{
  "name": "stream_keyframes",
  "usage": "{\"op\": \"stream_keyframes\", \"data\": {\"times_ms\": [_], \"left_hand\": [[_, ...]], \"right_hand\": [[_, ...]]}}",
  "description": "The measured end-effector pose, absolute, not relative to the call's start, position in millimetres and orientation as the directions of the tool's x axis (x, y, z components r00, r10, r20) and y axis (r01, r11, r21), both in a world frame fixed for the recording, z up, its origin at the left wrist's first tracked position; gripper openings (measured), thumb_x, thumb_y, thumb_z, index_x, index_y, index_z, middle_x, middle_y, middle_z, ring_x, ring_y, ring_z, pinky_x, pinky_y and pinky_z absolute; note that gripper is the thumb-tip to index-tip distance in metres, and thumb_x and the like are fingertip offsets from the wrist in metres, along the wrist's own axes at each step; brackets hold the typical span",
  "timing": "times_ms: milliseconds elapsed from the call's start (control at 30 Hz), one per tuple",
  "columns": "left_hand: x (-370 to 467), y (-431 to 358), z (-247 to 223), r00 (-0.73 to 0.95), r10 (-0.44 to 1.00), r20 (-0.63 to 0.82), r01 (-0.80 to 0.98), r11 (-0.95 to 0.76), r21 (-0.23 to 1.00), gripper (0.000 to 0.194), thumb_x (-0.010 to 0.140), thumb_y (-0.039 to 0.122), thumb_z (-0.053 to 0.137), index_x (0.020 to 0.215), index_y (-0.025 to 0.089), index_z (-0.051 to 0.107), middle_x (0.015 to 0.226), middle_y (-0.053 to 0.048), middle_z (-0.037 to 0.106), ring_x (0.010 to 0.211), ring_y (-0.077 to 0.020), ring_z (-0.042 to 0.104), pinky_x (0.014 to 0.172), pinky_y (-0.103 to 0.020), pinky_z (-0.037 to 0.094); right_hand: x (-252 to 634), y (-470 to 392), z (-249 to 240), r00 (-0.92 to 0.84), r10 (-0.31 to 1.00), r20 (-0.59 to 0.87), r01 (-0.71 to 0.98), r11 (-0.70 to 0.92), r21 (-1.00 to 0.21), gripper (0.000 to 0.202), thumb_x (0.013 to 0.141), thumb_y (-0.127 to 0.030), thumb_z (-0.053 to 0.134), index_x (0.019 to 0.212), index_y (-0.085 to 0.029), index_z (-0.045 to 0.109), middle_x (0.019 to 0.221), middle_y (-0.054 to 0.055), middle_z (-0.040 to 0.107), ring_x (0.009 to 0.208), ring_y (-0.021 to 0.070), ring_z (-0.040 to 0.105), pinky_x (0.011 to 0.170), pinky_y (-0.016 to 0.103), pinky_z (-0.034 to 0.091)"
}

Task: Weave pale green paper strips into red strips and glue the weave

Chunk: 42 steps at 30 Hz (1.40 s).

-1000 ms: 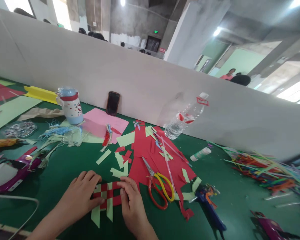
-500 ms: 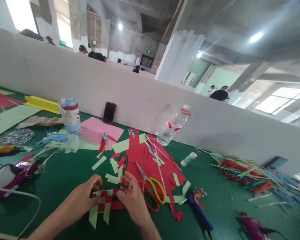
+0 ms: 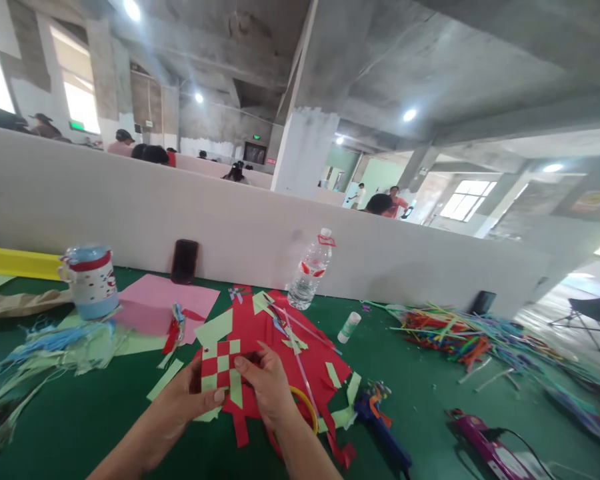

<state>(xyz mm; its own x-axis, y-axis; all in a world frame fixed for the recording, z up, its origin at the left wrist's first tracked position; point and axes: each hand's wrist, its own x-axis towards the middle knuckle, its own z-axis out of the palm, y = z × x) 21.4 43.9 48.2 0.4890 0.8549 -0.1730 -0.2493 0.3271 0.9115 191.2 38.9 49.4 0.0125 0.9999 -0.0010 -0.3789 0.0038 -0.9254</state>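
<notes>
Between my two hands is a small checkered weave of red and pale green paper strips (image 3: 223, 363), raised above the table with loose strip ends hanging down. My left hand (image 3: 183, 397) grips its left side, thumb across the front near the lower edge. My right hand (image 3: 266, 383) pinches its right side with thumb and fingers. Behind my right wrist lie scissors (image 3: 305, 403) with yellow and red handles, their blades hidden by my hand. Red paper sheets (image 3: 260, 330) spread under and beyond the weave, with pale green scraps (image 3: 217, 327) on and beside them.
A water bottle (image 3: 310, 270), a glue stick (image 3: 349, 327) and a phone (image 3: 185, 261) stand toward the white partition (image 3: 250, 233). A blue glue gun (image 3: 383, 427) and a purple device (image 3: 493, 443) lie to the right, below colourful pipe cleaners (image 3: 445, 333). At left is a cup (image 3: 91, 283).
The woven paper has been lifted off the table and tilted up to face me. My right hand has closed on its right side. The view has turned right and upward.
</notes>
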Motion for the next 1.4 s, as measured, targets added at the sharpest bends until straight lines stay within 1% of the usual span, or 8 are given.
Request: {"op": "stream_keyframes", "data": {"times_ms": [100, 267, 467, 667, 1000, 1133, 1233, 1400], "left_hand": [[33, 56, 45, 0.379, 0.901, -0.211, -0.274, 0.327, 0.904, 0.049, 0.067, 0.041, 0.085, 0.106, 0.022, 0.062, 0.081, 0.0, 0.07, 0.07, -0.0172, 0.063, 0.062, -0.028, 0.048], [33, 80, 39, 0.261, 0.941, -0.214, -0.359, 0.301, 0.884, 0.045, 0.063, 0.04, 0.087, 0.096, 0.021, 0.063, 0.077, 0.001, 0.069, 0.071, -0.0174, 0.063, 0.064, -0.028, 0.051], [27, 88, 33, 0.184, 0.959, -0.215, -0.406, 0.274, 0.872, 0.05, 0.06, 0.035, 0.088, 0.102, 0.02, 0.065, 0.071, 0.002, 0.069, 0.064, -0.0171, 0.062, 0.06, -0.027, 0.051], [24, 91, 12, 0.182, 0.957, -0.227, -0.59, 0.29, 0.753, 0.07, 0.061, 0.036, 0.089, 0.124, 0.027, 0.059, 0.118, -0.007, 0.073, 0.105, -0.0286, 0.069, 0.086, -0.038, 0.056], [20, 93, 15, 0.15, 0.942, -0.299, -0.539, 0.332, 0.774, 0.075, 0.059, 0.032, 0.091, 0.125, 0.024, 0.056, 0.108, -0.009, 0.077, 0.103, -0.0334, 0.071, 0.082, -0.04, 0.059], [19, 93, 17, 0.132, 0.94, -0.316, -0.491, 0.339, 0.803, 0.072, 0.059, 0.036, 0.089, 0.121, 0.02, 0.056, 0.095, -0.01, 0.078, 0.09, -0.0364, 0.074, 0.071, -0.043, 0.06], [22, 93, 15, 0.141, 0.946, -0.292, -0.45, 0.324, 0.832, 0.084, 0.059, 0.035, 0.089, 0.132, 0.022, 0.05, 0.093, -0.008, 0.078, 0.086, -0.0346, 0.074, 0.069, -0.042, 0.059], [33, 90, 6, 0.146, 0.959, -0.243, -0.385, 0.282, 0.879, 0.111, 0.048, 0.028, 0.093, 0.144, 0.02, 0.038, 0.086, -0.006, 0.078, 0.086, -0.0318, 0.074, 0.072, -0.037, 0.057]], "right_hand": [[199, 56, 48, 0.019, 1.0, -0.004, -0.381, 0.003, -0.925, 0.045, 0.062, -0.046, 0.091, 0.087, -0.017, 0.068, 0.075, -0.001, 0.068, 0.067, 0.0142, 0.063, 0.064, 0.025, 0.051], [209, 76, 44, -0.043, 0.997, -0.065, -0.405, -0.076, -0.911, 0.066, 0.07, -0.077, 0.069, 0.099, -0.018, 0.067, 0.09, 0.004, 0.07, 0.067, 0.0148, 0.064, 0.059, 0.028, 0.052], [195, 93, 30, -0.089, 0.989, -0.115, -0.338, -0.138, -0.931, 0.052, 0.058, -0.055, 0.09, 0.08, -0.014, 0.066, 0.06, 0.0, 0.063, 0.053, 0.0124, 0.058, 0.056, 0.026, 0.048], [182, 98, 16, 0.011, 0.996, -0.091, -0.399, -0.079, -0.913, 0.053, 0.06, -0.061, 0.085, 0.075, -0.018, 0.059, 0.059, -0.005, 0.057, 0.052, 0.008, 0.049, 0.054, 0.022, 0.041], [171, 96, 0, -0.007, 0.997, -0.071, -0.249, -0.07, -0.966, 0.055, 0.063, -0.065, 0.082, 0.08, -0.016, 0.064, 0.059, -0.003, 0.058, 0.054, 0.012, 0.052, 0.055, 0.025, 0.042], [180, 95, 9, -0.009, 0.998, -0.056, -0.24, -0.056, -0.969, 0.058, 0.071, -0.072, 0.073, 0.094, -0.019, 0.067, 0.078, 0.0, 0.063, 0.068, 0.0132, 0.056, 0.064, 0.025, 0.044], [188, 96, 15, -0.025, 0.997, -0.074, -0.255, -0.078, -0.964, 0.059, 0.071, -0.069, 0.075, 0.104, -0.021, 0.068, 0.091, 0.001, 0.066, 0.079, 0.0149, 0.06, 0.072, 0.026, 0.047], [192, 100, 11, -0.051, 0.99, -0.134, -0.276, -0.143, -0.95, 0.047, 0.06, -0.052, 0.089, 0.082, -0.016, 0.07, 0.068, -0.001, 0.065, 0.064, 0.0132, 0.057, 0.064, 0.025, 0.044]]}}
